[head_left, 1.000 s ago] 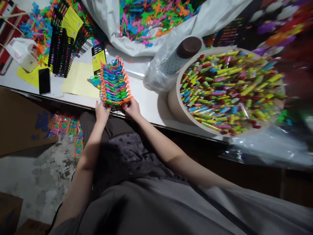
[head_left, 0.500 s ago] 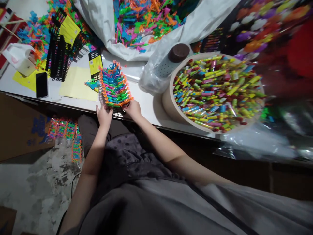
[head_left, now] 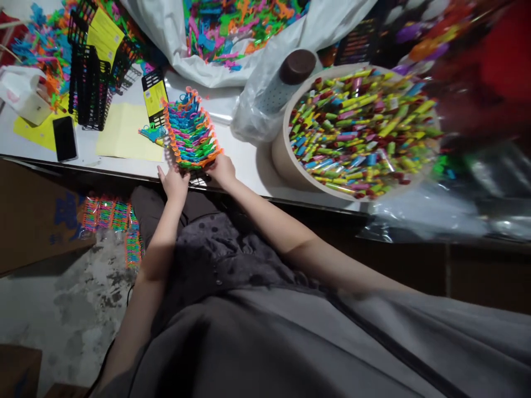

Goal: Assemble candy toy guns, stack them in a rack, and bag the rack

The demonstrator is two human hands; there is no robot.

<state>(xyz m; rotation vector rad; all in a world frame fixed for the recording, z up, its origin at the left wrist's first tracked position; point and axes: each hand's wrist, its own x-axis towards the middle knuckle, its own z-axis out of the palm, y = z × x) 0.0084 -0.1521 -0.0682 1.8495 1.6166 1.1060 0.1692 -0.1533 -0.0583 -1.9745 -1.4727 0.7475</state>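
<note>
Toy rack [head_left: 193,131] looks almost full, at surface's [head_left: 245,157] near edge, L hand [head_left: 176,183] & R hand [head_left: 223,170] gripping its near corners. Filled packs [head_left: 107,214] on floor [head_left: 77,326] look done; stacked blk racks [head_left: 88,91] & loose toys [head_left: 243,25] in wht bag [head_left: 162,30] unused AFAICT

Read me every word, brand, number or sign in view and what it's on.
Nothing can be quoted with confidence.
Large cardboard box at left: big blue characters, too blurred.
Lower-left box: blue mark, cut off and unreadable.
Upper yellow label: fine print, too small.
Yellow label near the toy rows: print too small.
White carton: tiny marks, unreadable.
Toy rows: no lettering visible.
</note>
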